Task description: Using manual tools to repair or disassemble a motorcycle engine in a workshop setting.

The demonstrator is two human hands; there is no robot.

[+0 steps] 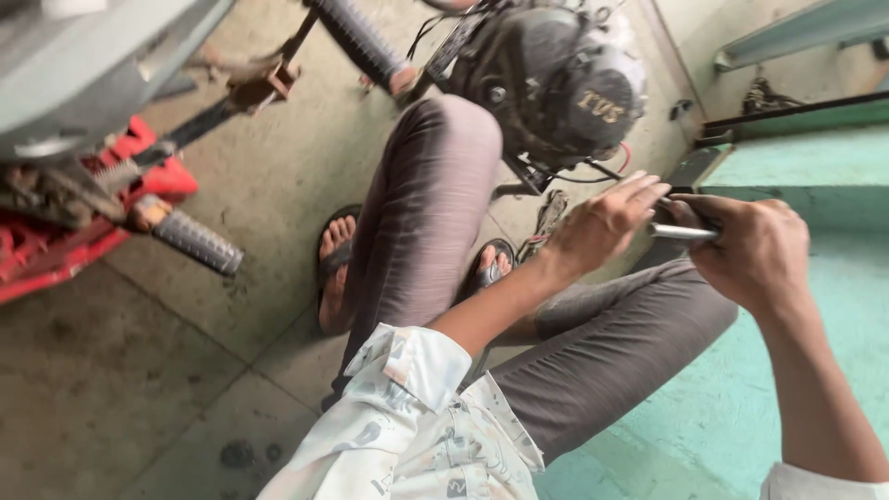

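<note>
The right hand (755,250) is clenched around a slim metal tool, a shiny steel shaft (681,231) that pokes out of the fist toward the left hand (602,222). The left hand's fingers are curled loosely about the shaft's far tip, pinching or steadying it; what exactly sits at that tip is hidden. Both hands hover above the person's knees, just short of the black engine casing (556,79) of a two-wheeler, apart from it and not touching it. As far as I can judge, the work is at a preparing stage: the tool is being set up or adjusted in hand and is not yet applied to the engine, whose cover looks in place with loose wires (607,171) hanging below. A ribbed footrest (196,243) juts out at the left over the concrete floor (139,370), untouched.
</note>
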